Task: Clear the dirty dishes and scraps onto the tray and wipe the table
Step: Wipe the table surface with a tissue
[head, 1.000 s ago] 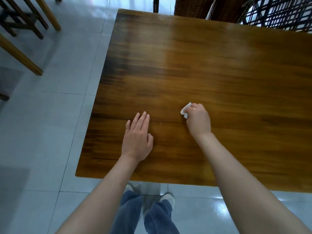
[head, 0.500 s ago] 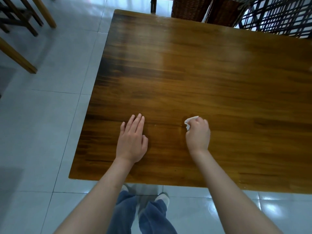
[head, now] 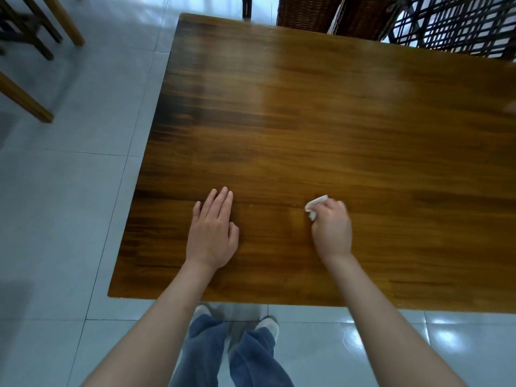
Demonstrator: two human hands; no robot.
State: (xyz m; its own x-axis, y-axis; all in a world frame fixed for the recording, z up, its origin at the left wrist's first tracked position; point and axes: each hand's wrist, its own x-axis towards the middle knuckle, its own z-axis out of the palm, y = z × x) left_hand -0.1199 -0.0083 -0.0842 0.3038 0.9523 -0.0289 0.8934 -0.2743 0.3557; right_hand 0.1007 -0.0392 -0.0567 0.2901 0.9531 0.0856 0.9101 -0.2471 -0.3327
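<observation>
A crumpled white tissue (head: 315, 208) sits on the near part of the wooden table (head: 321, 129), bunched in the right hand's (head: 331, 229) curled fingers while the left hand (head: 212, 233) rests flat, fingers together: seemingly the wiping step, needing further pressed strokes next; no writing shows.

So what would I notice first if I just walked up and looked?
Probably the big shiny wooden table filling most of the view, with two bare arms reaching over its near edge. The right hand grips a small white tissue against the wood, and the left hand rests flat beside it with fingers straight. Beyond the far edge stand wicker chairs.
</observation>
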